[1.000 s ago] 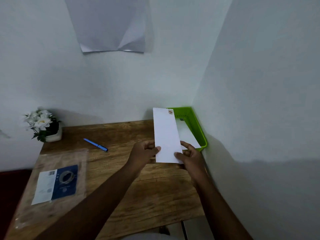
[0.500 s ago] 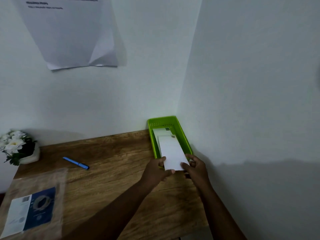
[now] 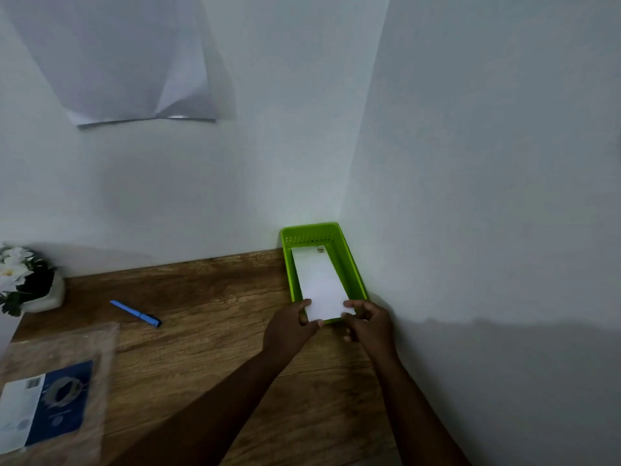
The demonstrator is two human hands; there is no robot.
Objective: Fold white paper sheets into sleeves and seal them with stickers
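Observation:
A folded white paper sleeve (image 3: 319,280) lies lengthwise inside the green plastic basket (image 3: 353,274) in the table's far right corner. A small sticker (image 3: 320,250) shows at the sleeve's far end. My left hand (image 3: 290,327) pinches the sleeve's near left corner. My right hand (image 3: 368,322) holds the near right corner, fingers curled at the basket's front rim. Whether other sleeves lie beneath it is hidden.
The wooden table (image 3: 208,348) carries a blue pen (image 3: 136,313), a white pot of flowers (image 3: 27,280) at the far left, and a clear bag with a blue-and-white sticker pack (image 3: 47,405) at the near left. Walls close in behind and on the right. A paper sheet (image 3: 127,58) hangs on the back wall.
Both hands carried the sleeve from above the table edge to the right and lowered it flat into the green basket. The view turned right.

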